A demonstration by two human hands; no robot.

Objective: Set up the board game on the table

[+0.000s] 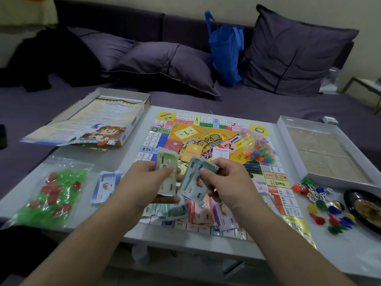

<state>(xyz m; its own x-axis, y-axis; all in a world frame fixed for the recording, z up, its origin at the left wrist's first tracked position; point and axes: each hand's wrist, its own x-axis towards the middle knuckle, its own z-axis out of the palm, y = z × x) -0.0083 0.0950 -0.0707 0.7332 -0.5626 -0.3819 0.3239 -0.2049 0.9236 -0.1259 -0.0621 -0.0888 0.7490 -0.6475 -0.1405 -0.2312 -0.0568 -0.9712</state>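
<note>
Board (206, 139) lies unfolded on the counter (127, 159); left hand (144, 180) and right hand (228, 180) pinch banknotes (193, 180), sorting unfinished; bagged pieces (257, 145) unopened.

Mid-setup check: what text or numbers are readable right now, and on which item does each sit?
"1600": bottom edge square of the game board, upside down.
"3200": price on a right-edge board square.
Large Chinese title at the board's centre: too distorted to quote.
Play-money notes held by the left hand and right hand: digits blurred.
Rules sheet in the box lid: too small.
</note>
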